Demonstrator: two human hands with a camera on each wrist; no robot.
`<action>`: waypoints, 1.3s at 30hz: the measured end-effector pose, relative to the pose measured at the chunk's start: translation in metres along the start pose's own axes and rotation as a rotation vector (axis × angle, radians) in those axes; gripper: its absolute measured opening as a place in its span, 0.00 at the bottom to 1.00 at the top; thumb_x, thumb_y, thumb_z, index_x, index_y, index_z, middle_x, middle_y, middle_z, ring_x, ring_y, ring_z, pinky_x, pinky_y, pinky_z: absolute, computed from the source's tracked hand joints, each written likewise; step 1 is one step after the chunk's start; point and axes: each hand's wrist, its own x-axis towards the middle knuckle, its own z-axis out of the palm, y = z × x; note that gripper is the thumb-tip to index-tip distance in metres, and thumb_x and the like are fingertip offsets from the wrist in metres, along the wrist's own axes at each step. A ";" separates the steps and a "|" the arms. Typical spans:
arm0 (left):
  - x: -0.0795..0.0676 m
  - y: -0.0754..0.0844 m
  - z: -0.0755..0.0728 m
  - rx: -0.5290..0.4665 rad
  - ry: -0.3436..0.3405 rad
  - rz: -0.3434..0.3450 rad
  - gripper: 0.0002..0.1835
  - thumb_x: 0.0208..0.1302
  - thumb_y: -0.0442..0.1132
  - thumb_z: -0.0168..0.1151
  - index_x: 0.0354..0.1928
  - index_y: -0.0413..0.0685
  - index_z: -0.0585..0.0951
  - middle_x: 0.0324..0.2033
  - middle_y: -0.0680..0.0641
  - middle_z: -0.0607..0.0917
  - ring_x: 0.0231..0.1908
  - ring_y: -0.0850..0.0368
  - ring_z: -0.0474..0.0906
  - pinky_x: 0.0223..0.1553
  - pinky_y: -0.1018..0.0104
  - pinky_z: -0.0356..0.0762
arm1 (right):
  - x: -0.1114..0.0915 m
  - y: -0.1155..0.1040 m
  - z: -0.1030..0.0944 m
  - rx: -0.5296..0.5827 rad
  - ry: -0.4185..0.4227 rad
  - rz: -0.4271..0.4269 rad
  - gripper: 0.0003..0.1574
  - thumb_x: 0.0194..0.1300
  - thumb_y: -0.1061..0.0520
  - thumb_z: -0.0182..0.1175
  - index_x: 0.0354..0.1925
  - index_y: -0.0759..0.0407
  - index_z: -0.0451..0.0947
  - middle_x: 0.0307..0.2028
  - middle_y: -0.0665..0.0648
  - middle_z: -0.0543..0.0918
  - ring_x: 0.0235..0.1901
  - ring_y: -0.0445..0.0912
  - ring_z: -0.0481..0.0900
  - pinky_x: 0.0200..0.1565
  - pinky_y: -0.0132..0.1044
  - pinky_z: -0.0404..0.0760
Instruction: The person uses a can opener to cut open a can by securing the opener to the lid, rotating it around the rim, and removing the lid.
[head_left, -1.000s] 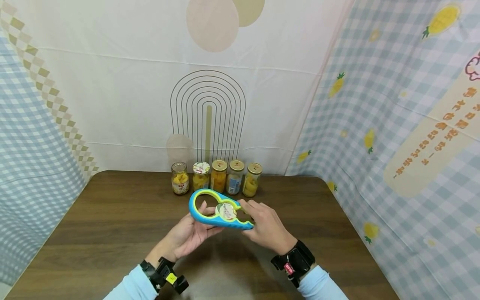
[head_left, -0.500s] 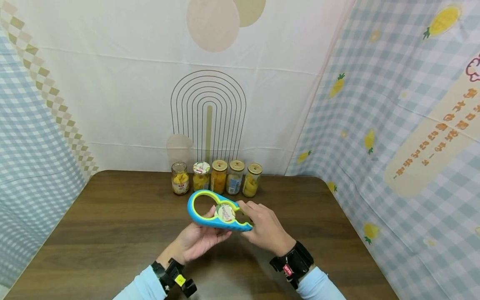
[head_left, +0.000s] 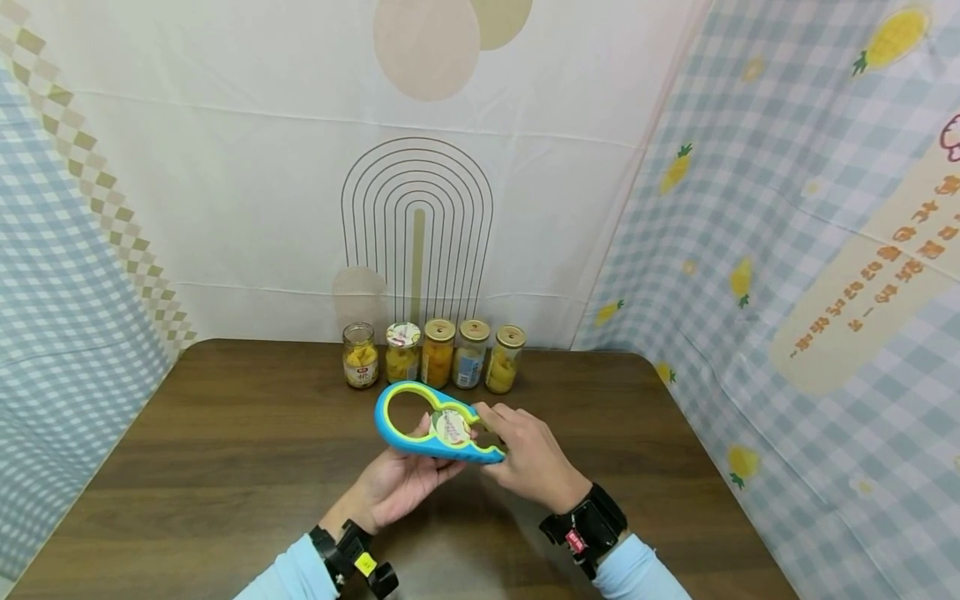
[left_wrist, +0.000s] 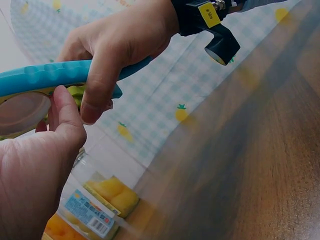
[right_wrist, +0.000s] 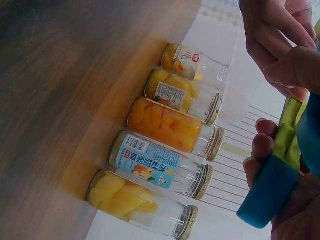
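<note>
A blue and yellow-green jar opener [head_left: 390, 433] with several rounded openings is held above the table. My right hand [head_left: 536, 454] grips its handle end. A patterned white jar lid [head_left: 452, 426] sits in one of the inner openings. From below, my left hand [head_left: 401, 483] pinches the lid, its thumb showing through the large ring. In the left wrist view the lid's underside [left_wrist: 22, 112] shows beside the fingertips. Behind the opener stand a lidless jar [head_left: 361, 358] of yellow fruit and a jar with a patterned white lid [head_left: 402, 350].
Three gold-lidded jars stand in the same row: orange fruit [head_left: 437, 352], a blue-labelled jar [head_left: 470, 354] and yellow fruit [head_left: 505, 360]. The brown wooden table [head_left: 225, 442] meets a white cloth [head_left: 247, 208] behind it and a checked cloth [head_left: 720, 275] at the right.
My left hand has shifted right and closed in under the opener, its thumb coming up through the ring. The opener has tilted very slightly; the right hand has hardly moved.
</note>
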 end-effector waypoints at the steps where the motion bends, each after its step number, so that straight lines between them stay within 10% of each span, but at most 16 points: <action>1: 0.000 0.000 0.000 0.002 0.004 0.001 0.41 0.86 0.56 0.44 0.85 0.46 0.39 0.69 0.44 0.80 0.70 0.55 0.79 0.73 0.58 0.76 | 0.000 0.000 0.000 0.005 -0.001 -0.001 0.46 0.54 0.55 0.82 0.70 0.55 0.78 0.48 0.50 0.88 0.36 0.40 0.75 0.38 0.32 0.76; 11: -0.001 0.001 0.004 0.018 0.018 0.003 0.34 0.88 0.54 0.34 0.83 0.47 0.41 0.67 0.46 0.78 0.69 0.55 0.78 0.71 0.59 0.77 | 0.001 -0.001 0.000 0.040 -0.029 0.028 0.46 0.54 0.54 0.81 0.70 0.54 0.78 0.47 0.48 0.86 0.34 0.38 0.71 0.37 0.29 0.71; 22: 0.001 -0.002 0.006 0.040 0.072 0.037 0.29 0.86 0.54 0.45 0.78 0.51 0.54 0.67 0.50 0.72 0.66 0.59 0.74 0.71 0.63 0.75 | 0.004 -0.003 -0.002 0.032 -0.056 0.021 0.47 0.56 0.54 0.80 0.72 0.53 0.76 0.49 0.50 0.86 0.36 0.39 0.73 0.38 0.31 0.75; 26: 0.004 -0.003 0.005 0.185 0.191 0.081 0.25 0.86 0.52 0.49 0.75 0.48 0.65 0.66 0.49 0.74 0.63 0.58 0.77 0.69 0.61 0.77 | 0.003 -0.001 -0.002 0.027 -0.059 0.030 0.47 0.56 0.53 0.81 0.72 0.53 0.76 0.49 0.49 0.86 0.38 0.39 0.76 0.39 0.32 0.77; 33: 0.004 0.009 -0.003 0.505 0.382 0.111 0.11 0.81 0.48 0.60 0.40 0.55 0.87 0.43 0.54 0.86 0.47 0.58 0.81 0.66 0.55 0.75 | -0.002 0.004 -0.005 0.006 -0.053 0.048 0.49 0.54 0.52 0.83 0.72 0.53 0.75 0.49 0.48 0.84 0.38 0.39 0.75 0.39 0.31 0.76; 39: -0.014 0.029 -0.010 0.931 0.511 0.120 0.15 0.78 0.41 0.64 0.59 0.40 0.83 0.49 0.48 0.89 0.51 0.57 0.84 0.65 0.50 0.80 | -0.008 0.011 -0.006 0.001 -0.051 0.066 0.51 0.52 0.54 0.84 0.72 0.53 0.75 0.47 0.49 0.84 0.35 0.38 0.70 0.36 0.30 0.69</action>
